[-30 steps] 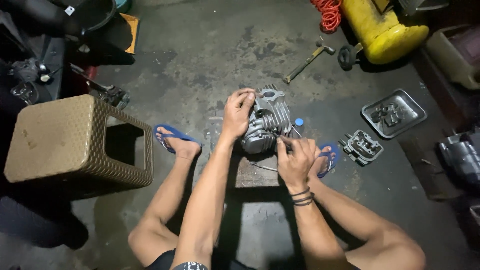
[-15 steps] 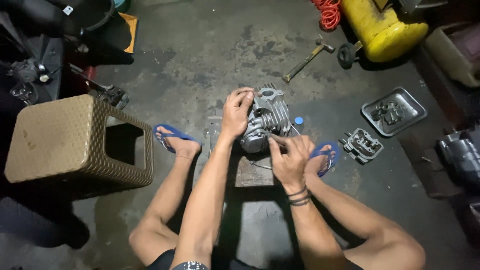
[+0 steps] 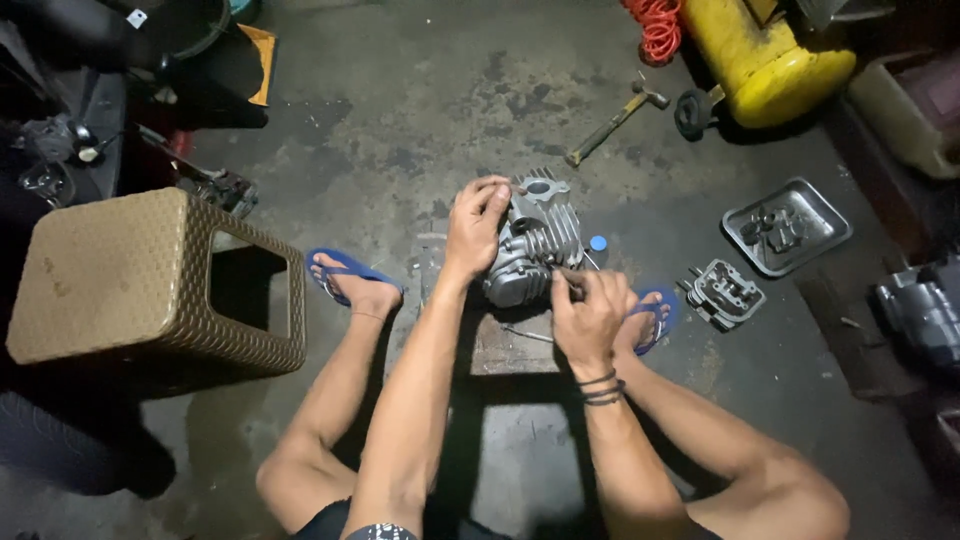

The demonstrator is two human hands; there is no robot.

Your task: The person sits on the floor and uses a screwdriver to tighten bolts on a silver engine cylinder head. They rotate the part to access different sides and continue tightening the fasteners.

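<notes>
The left hand grips the top of the finned engine cylinder; it looks heavy and stiff. The right hand pinches a thin tool at its side.

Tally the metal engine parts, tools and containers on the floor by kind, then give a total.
Finned engine cylinder, under the left hand and right hand: 1
Loose engine covers: 1
Metal trays: 1
Hammers: 1
Yellow tanks: 1
Total: 5
</notes>
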